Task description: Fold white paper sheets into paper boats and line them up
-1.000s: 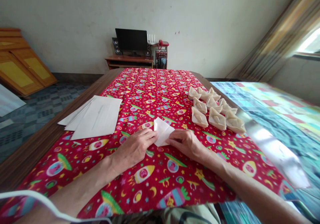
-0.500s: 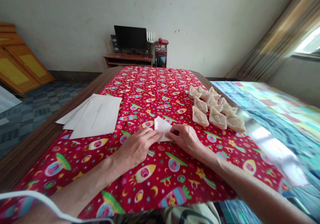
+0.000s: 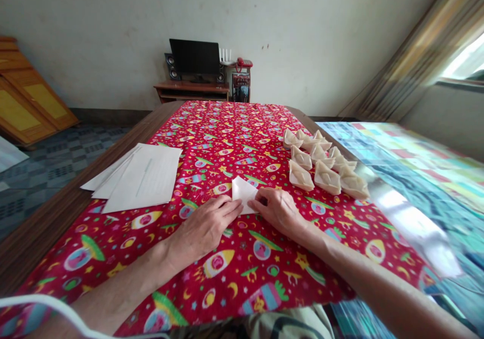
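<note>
A small piece of folded white paper [image 3: 244,194] lies on the red patterned cloth [image 3: 227,150], one corner pointing away from me. My left hand [image 3: 212,220] has its fingers together on the paper's left lower edge, its thumb mostly hidden. From the other side, my right hand [image 3: 279,209] is closed, pinching the paper's right lower part between thumb and curled fingers. Several folded paper boats [image 3: 328,178] stand grouped to the right of my hands. On the left rests a fanned stack of flat white sheets [image 3: 151,178], faint print showing on the top one.
The cloth covers a dark wooden table [image 3: 49,246]. A white cable [image 3: 56,303] crosses the lower left corner near my left forearm. Beyond the table are a monitor [image 3: 194,58] and a red telephone [image 3: 244,64]. A bed [image 3: 416,178] adjoins the right side.
The view has shifted slightly. My right fingers have edged a little along the paper's right side, and more of its white face shows. The left hand stays nearly in place.
</note>
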Demonstrator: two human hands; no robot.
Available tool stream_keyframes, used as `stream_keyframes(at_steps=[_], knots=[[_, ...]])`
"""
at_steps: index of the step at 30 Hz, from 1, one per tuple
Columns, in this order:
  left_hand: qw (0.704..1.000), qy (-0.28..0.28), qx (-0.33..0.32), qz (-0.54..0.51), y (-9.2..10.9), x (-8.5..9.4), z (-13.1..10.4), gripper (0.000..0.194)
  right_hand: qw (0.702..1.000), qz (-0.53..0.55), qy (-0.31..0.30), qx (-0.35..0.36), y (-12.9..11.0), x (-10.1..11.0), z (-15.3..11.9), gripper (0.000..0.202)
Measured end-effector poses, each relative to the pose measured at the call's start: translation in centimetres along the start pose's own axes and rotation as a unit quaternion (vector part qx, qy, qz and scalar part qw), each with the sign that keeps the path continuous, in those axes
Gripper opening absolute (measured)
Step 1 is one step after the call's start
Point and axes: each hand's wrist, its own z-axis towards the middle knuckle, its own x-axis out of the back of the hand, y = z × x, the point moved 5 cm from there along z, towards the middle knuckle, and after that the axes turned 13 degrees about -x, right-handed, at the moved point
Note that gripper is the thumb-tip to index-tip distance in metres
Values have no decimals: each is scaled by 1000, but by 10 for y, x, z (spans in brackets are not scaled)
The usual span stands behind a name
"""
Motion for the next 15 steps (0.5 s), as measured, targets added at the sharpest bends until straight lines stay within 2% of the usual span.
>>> stream_keyframes(at_steps=[9, 12, 15], knots=[[1000, -24, 11, 14, 0, -2, 0, 47, 1000, -16, 4, 16, 0, -2, 0, 19], [999, -35, 14, 21, 1, 0, 2, 45, 996, -38, 48, 66, -8, 5, -4, 13], [999, -46, 13, 23, 2, 2, 3, 42, 978, -72, 76, 178, -24, 13, -18, 20]])
